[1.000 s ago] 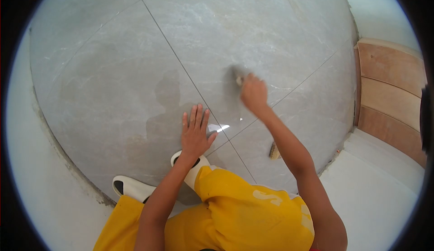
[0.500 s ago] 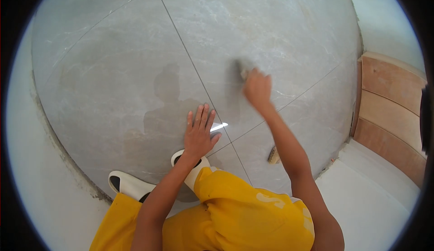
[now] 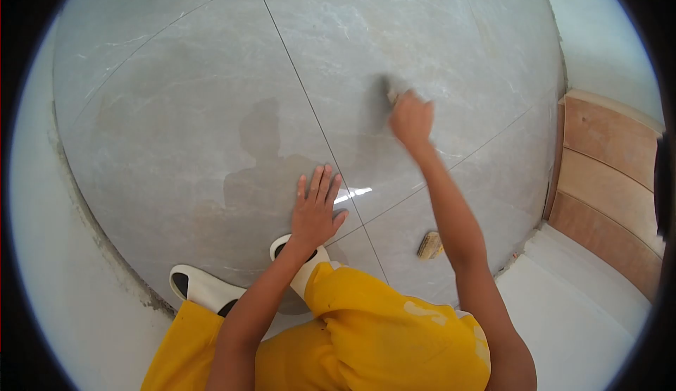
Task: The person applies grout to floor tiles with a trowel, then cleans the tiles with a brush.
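Observation:
My left hand point(image 3: 315, 211) lies flat on the grey tile floor point(image 3: 176, 144), fingers spread, beside a dark joint between tiles. Ahead and to the right, my right hand point(image 3: 412, 116) is closed around a small pale tool point(image 3: 394, 92). Motion smears the tool and its dark far end, so I cannot make out its exact kind. It is at the tile surface or just above it. A small tan block point(image 3: 429, 245) with a yellow part rests on the floor beneath my right forearm.
White slippers point(image 3: 204, 290) are on my feet, below yellow trousers point(image 3: 394, 327). Brown wooden steps or boards point(image 3: 605, 180) stand at the right. Pale walls point(image 3: 598, 46) border the tiles, and a rough edge point(image 3: 84, 211) runs along the left.
My right hand has moved slightly up and right with the pale tool. My left hand stays flat on the tile. The view has shifted a little, exposing more of the tan block.

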A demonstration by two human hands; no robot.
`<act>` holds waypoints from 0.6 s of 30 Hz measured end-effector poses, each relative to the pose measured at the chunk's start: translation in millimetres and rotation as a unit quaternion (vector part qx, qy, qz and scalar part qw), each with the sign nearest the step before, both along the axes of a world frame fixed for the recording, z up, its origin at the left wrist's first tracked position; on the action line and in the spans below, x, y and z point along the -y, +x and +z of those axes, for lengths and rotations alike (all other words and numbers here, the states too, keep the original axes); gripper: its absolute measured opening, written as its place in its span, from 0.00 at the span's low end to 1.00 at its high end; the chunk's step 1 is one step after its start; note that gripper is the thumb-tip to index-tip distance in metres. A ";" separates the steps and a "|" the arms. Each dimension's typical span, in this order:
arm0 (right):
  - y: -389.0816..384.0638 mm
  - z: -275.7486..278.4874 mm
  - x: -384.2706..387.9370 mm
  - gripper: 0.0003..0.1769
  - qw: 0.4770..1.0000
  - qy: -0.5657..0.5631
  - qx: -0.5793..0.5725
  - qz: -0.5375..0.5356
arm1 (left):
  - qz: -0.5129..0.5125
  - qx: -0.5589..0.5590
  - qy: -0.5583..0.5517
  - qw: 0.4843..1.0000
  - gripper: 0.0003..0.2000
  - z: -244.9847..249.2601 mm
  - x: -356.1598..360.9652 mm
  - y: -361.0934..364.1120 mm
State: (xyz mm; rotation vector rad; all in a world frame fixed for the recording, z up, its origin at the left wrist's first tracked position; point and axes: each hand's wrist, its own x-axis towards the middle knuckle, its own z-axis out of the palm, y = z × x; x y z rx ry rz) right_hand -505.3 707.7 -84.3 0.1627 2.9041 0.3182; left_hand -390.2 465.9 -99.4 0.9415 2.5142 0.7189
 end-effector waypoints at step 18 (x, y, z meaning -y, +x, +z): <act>80.8 102.8 90.6 0.33 0.898 -0.432 0.083 -0.005 | 0.313 0.392 0.359 0.787 0.21 64.1 -31.5 -52.7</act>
